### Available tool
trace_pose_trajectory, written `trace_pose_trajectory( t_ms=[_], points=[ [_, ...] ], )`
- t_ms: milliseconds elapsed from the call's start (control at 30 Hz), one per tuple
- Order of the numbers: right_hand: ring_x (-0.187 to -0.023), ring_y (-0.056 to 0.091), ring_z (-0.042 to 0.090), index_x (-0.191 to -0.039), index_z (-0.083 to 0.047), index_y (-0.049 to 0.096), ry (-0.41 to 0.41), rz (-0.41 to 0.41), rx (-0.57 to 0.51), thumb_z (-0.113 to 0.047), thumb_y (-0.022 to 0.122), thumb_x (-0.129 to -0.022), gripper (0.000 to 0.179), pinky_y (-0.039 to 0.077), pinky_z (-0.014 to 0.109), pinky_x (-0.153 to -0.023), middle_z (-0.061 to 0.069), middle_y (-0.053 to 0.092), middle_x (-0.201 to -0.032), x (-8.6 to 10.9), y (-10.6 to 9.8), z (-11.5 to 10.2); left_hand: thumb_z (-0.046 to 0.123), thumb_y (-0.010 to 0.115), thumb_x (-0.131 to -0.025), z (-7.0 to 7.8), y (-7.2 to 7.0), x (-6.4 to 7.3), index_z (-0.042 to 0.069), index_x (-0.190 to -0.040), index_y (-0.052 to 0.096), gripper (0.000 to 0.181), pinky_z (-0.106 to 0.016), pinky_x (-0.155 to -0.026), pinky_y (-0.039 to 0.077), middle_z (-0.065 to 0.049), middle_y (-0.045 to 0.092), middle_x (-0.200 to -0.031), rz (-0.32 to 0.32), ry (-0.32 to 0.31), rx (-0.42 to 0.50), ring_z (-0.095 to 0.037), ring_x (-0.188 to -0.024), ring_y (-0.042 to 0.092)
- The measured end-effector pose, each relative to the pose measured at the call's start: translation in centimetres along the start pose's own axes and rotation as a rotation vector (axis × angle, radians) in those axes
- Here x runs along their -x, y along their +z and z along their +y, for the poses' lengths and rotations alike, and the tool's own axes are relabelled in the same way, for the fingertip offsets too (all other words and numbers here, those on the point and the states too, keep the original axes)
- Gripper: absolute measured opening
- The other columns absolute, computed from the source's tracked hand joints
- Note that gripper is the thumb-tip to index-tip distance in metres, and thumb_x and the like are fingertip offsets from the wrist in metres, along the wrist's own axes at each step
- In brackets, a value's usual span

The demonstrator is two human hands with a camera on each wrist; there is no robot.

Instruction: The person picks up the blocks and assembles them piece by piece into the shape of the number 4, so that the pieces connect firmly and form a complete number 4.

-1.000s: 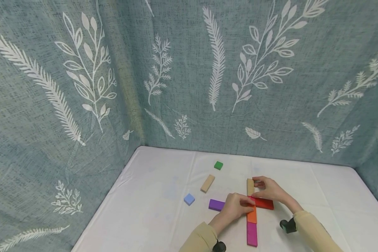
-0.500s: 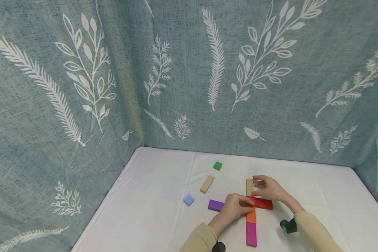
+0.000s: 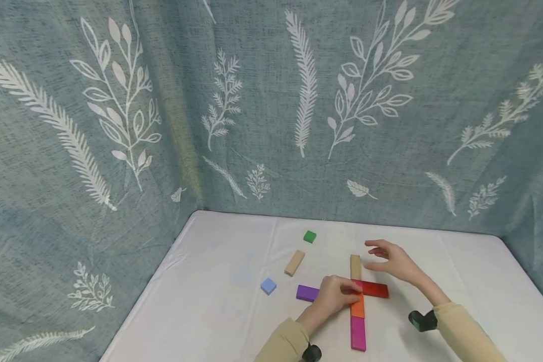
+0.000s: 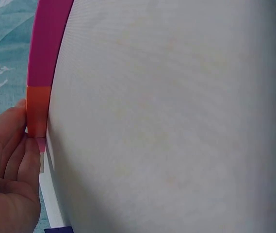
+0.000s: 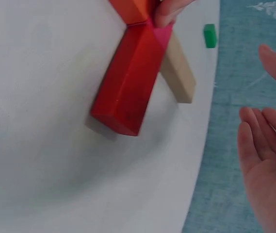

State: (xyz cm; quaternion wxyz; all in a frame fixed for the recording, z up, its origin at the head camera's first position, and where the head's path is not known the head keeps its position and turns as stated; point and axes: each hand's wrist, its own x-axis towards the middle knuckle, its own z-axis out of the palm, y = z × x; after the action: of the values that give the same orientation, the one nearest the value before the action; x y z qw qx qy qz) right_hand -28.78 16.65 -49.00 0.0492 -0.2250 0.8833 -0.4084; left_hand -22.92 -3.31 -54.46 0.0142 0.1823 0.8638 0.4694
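Fingertips of my left hand [image 3: 334, 296] rest on the pink piece [image 3: 357, 284] and the top end of the orange block [image 3: 358, 307]. A magenta block [image 3: 358, 334] continues the line toward me, and a tan block [image 3: 355, 266] continues it away. From the pink piece a red block [image 3: 375, 289] extends to the right. The right end of a purple block [image 3: 306, 293] is hidden behind the left hand. My right hand [image 3: 395, 260] is spread beside the tan block, apart from it and holding nothing; the right wrist view shows its palm.
Left of the joined blocks lie a blue block [image 3: 268, 286], a loose tan block [image 3: 294, 263] and a small green block [image 3: 309, 236]. They are on a white-covered table [image 3: 226, 281]. A teal curtain [image 3: 271, 100] hangs behind the table's far edge.
My right hand has left the tan block, moving up and slightly right as its fingers spread. The left hand stays in place. The whole head view has shifted a little.
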Motion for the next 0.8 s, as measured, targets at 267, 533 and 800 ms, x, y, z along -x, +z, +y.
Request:
trace_pose_trajectory(
  t_ms=[267, 533, 800],
  points=[
    [-0.111, 0.060, 0.036, -0.129, 0.000, 0.053, -0.055, 0.045, 0.001, -0.021, 0.075, -0.081, 0.057, 0.049, 0.046, -0.095, 0.023, 0.057, -0.127, 1.5, -0.3, -1.1, 0.009, 0.077, -0.077, 0.0, 0.0, 0.1, 0.011, -0.091, 0.077, 0.014, -0.012, -0.080, 0.049, 0.001, 0.076, -0.087, -0.005, -0.003, -0.010, 0.000, -0.087, 0.067],
    [-0.107, 0.061, 0.033, -0.126, -0.001, 0.056, -0.096, 0.050, 0.012, -0.021, 0.076, -0.080, 0.054, 0.051, 0.043, -0.092, 0.020, 0.060, -0.123, 3.1, 0.3, -1.7, 0.009, 0.077, -0.077, 0.0, 0.0, 0.2, 0.010, -0.090, 0.077, 0.013, -0.011, -0.078, 0.050, 0.000, 0.076, -0.087, 0.001, 0.006, 0.000, -0.001, -0.086, 0.067],
    [-0.106, 0.062, 0.033, -0.124, 0.000, 0.057, -0.078, 0.046, -0.024, -0.018, 0.074, -0.081, 0.050, 0.053, 0.041, -0.091, 0.019, 0.062, -0.121, 4.2, 1.5, -0.6, 0.008, 0.077, -0.077, 0.0, 0.0, 0.2, 0.009, -0.090, 0.077, 0.014, -0.011, -0.078, 0.050, -0.001, 0.076, -0.087, 0.008, 0.027, -0.007, -0.002, -0.085, 0.067]
  ],
)
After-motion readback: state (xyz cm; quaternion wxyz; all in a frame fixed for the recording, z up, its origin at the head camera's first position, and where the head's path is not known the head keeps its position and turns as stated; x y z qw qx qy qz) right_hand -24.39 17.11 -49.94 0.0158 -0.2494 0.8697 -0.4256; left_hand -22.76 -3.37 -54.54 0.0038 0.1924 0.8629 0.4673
